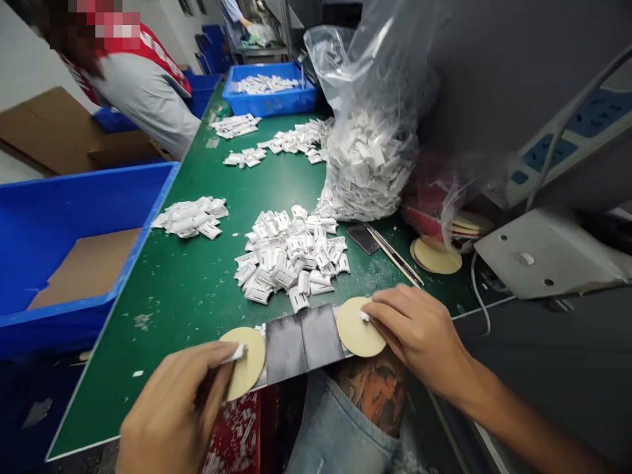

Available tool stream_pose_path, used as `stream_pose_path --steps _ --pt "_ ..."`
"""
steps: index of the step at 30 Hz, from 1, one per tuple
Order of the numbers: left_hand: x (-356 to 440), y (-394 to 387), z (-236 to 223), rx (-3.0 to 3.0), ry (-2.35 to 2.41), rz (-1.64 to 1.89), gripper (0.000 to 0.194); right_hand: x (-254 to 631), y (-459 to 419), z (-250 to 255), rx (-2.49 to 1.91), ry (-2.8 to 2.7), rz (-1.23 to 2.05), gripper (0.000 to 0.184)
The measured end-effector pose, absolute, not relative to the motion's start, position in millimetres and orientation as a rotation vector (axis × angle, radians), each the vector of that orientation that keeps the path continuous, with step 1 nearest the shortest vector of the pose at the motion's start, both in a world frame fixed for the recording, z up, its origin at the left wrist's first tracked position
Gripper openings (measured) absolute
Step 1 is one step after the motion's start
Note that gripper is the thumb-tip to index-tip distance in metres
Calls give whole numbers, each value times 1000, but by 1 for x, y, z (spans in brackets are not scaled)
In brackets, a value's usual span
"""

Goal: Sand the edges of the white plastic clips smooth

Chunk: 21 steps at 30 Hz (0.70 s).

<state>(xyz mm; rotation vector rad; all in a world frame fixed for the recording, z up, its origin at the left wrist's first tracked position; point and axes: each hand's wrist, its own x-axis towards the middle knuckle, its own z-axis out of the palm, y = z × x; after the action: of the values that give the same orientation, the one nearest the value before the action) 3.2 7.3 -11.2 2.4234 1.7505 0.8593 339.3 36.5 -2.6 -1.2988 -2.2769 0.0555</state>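
My left hand (172,401) pinches a small white plastic part (237,353) over a round yellow sanding disc (253,368) at the table's front edge. Between thumb and fingers of my right hand (415,329) is another white plastic part (364,316), held against a second yellow disc (356,336). Two dark grey abrasive sheets (303,345) lie side by side between the discs. Just beyond them rises a pile of white plastic parts (291,253). My fingers hide most of both held pieces.
A clear bag (370,151) of white parts stands behind the pile, near tweezers (392,253) and more yellow discs (437,255). Smaller heaps (192,216) lie to the left. Blue bins (271,99) sit at the back and left. A co-worker (143,85) is at the far left.
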Motion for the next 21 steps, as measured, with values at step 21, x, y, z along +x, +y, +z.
stream_pose_path --steps 21 --pt "6 -6 -10 2301 1839 845 13 328 25 1 -1378 -2316 50 15"
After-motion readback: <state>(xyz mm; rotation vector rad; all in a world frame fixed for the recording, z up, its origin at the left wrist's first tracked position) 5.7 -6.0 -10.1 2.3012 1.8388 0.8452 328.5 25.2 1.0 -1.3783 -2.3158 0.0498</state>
